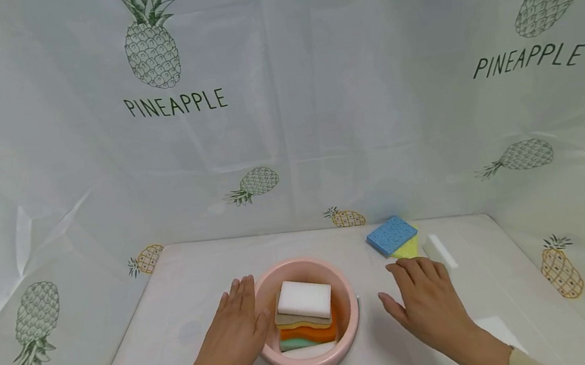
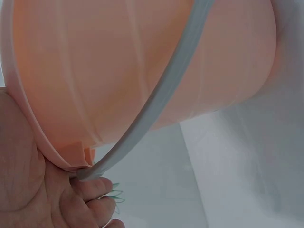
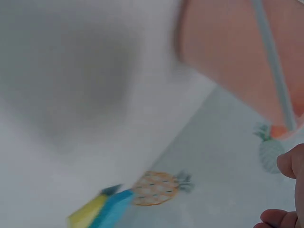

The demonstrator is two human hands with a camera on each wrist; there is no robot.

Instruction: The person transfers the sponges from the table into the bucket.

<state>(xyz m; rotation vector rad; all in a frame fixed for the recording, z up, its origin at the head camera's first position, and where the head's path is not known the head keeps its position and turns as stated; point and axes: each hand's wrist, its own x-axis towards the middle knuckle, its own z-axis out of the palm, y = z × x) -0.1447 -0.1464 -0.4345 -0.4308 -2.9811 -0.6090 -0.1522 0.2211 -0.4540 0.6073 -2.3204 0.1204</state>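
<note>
A pink bucket (image 1: 355, 324) with a pale grey handle (image 2: 156, 99) stands on the white table. Stacked inside it are several sponges: a white one (image 1: 304, 299) on top, with beige, yellow, orange (image 1: 309, 334) and green layers below. My left hand (image 1: 234, 333) lies against the left side of the rim, palm touching it, fingers extended. Over the table to the right of the bucket, my right hand (image 1: 433, 306) holds nothing, its fingers loosely bent. Just beyond those fingertips, a blue sponge (image 1: 392, 235) partly covers a yellow sponge (image 1: 408, 248).
Behind the white table (image 1: 215, 270) hangs a pale sheet (image 1: 343, 105) printed with pineapples, and it also runs along both sides. A whitish block-like shape (image 1: 440, 250), perhaps a glare or an object, shows right of the sponges.
</note>
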